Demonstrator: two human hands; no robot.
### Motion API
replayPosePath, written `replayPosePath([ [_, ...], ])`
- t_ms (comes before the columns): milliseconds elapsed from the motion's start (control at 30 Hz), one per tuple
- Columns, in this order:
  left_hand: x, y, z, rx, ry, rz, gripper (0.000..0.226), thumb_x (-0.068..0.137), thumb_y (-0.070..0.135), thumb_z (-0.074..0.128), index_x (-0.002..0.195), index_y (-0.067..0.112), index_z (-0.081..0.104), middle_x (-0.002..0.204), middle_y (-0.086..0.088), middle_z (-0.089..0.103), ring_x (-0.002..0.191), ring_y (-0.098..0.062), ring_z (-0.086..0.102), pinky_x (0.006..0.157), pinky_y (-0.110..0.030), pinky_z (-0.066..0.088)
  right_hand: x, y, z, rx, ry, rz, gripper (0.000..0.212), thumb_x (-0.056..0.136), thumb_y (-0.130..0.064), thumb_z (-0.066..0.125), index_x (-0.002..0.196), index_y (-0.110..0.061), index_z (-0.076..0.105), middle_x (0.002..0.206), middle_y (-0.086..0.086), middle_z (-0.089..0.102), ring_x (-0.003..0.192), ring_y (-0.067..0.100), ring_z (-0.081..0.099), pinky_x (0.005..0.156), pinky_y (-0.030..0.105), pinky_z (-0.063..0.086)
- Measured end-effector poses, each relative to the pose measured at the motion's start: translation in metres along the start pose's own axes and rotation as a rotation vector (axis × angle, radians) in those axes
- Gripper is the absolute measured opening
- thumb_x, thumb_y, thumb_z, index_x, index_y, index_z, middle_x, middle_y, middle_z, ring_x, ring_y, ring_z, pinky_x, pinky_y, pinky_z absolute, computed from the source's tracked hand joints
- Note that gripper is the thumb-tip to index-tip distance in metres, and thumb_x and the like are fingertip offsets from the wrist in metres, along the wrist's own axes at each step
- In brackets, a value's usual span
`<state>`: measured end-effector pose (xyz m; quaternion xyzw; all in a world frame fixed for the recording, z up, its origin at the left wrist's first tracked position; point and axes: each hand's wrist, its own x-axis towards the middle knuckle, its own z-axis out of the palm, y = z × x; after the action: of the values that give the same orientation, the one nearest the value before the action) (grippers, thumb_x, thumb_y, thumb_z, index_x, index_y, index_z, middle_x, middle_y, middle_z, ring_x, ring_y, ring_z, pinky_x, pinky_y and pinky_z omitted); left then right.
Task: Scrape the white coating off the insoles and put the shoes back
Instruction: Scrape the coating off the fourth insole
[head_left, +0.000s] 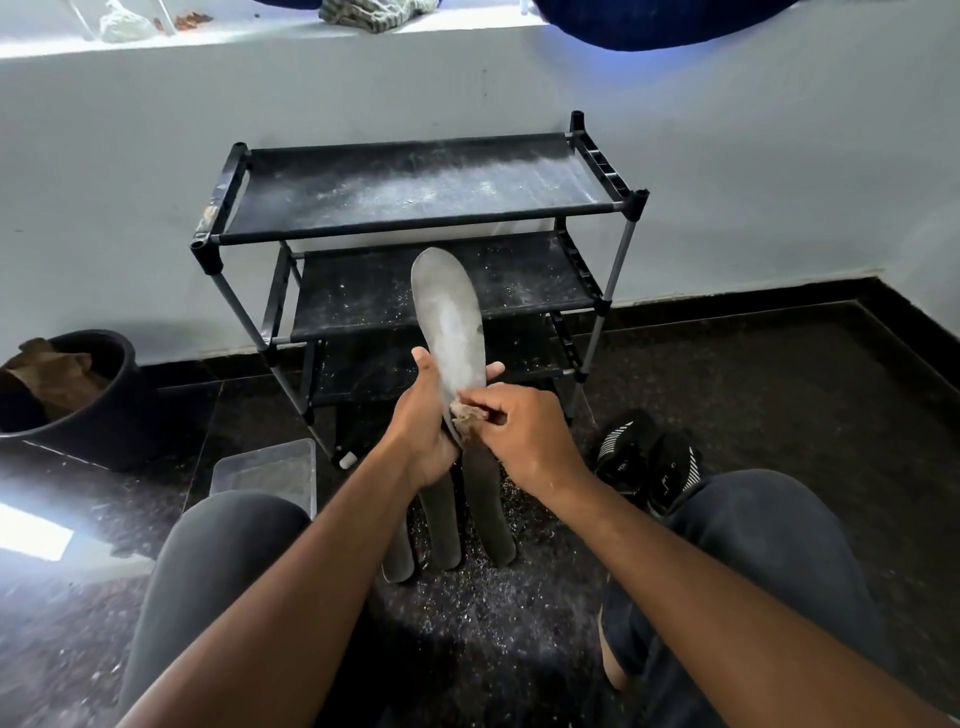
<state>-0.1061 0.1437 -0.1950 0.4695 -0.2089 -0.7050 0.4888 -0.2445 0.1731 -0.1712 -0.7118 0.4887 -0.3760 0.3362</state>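
A grey insole (448, 317) with a pale white patch stands upright in front of me. My left hand (423, 421) grips its lower end from behind, thumb on the left edge. My right hand (524, 434) pinches a small brownish rag (466, 413) against the insole's lower part. Three more grey insoles (441, 525) lie side by side on the dark floor below my hands, among white flakes. A pair of black shoes with white stripes (647, 462) sits on the floor to the right, by my right knee.
A black three-tier shoe rack (415, 192), dusted white, stands against the white wall. A clear plastic box (267, 470) lies by my left knee. A black pot (72, 400) holding brown cloth is at the left. My knees frame the floor space.
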Motion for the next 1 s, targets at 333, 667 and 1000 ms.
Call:
replayPosePath([
  [333,-0.006,0.006,0.007,-0.075,-0.049,0.018,0.083,0.099,0.071,0.023,0.142,0.008,0.056,0.126,-0.009,0.073,0.098,-0.019,0.075,0.077,-0.034,0.063,-0.005,-0.012,-0.001,-0.024,-0.068,-0.089,0.025,0.085,0.006,0.071,0.108,-0.005,0.075,0.107,0.001,0.069,0.101,0.007,0.064,0.095,0.013,0.049],
  [667,-0.020,0.008,0.012,-0.115,-0.103,-0.029,0.083,0.100,0.071,0.024,0.138,0.005,0.059,0.119,-0.010,0.073,0.097,-0.021,0.076,0.076,-0.032,0.063,-0.005,-0.011,0.000,-0.051,-0.001,-0.230,0.019,0.085,0.005,0.071,0.099,-0.005,0.077,0.096,0.002,0.069,0.095,0.013,0.067,0.092,0.022,0.053],
  [1000,-0.019,0.007,0.014,-0.128,-0.158,-0.068,0.084,0.101,0.069,0.025,0.140,0.002,0.057,0.118,-0.014,0.072,0.102,-0.022,0.074,0.082,-0.032,0.063,0.002,-0.010,-0.004,-0.100,0.036,-0.255,0.019,0.086,0.004,0.070,0.102,-0.004,0.076,0.099,0.004,0.067,0.096,0.015,0.063,0.093,0.022,0.051],
])
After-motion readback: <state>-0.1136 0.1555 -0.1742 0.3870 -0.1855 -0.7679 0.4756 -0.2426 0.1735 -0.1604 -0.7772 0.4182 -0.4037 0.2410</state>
